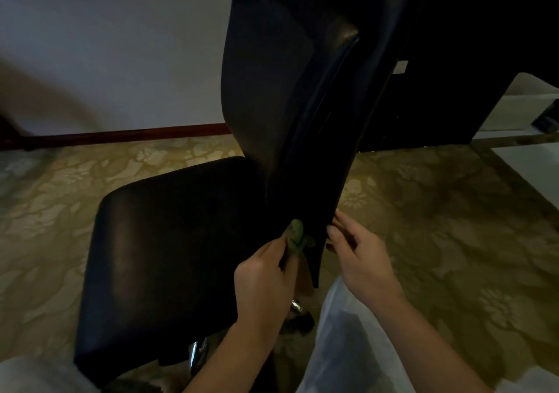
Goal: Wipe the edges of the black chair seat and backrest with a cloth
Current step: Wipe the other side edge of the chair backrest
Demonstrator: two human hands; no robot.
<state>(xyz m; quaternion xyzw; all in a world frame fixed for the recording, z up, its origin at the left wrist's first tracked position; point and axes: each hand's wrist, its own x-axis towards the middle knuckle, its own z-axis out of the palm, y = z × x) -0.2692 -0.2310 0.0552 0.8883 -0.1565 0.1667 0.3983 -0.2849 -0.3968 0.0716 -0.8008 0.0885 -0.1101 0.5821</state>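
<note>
left hand point(266, 268) pinches soft, bunched green cloth point(295, 236) against stiff black padded backrest point(272, 105) edge; right hand point(354, 250), fingers loose, steadies it.

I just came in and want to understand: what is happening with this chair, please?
A person is wiping a black padded chair. The left hand pinches a small crumpled green cloth against the lower side edge of the tall black backrest. The right hand touches that edge from the other side with its fingers.
</note>
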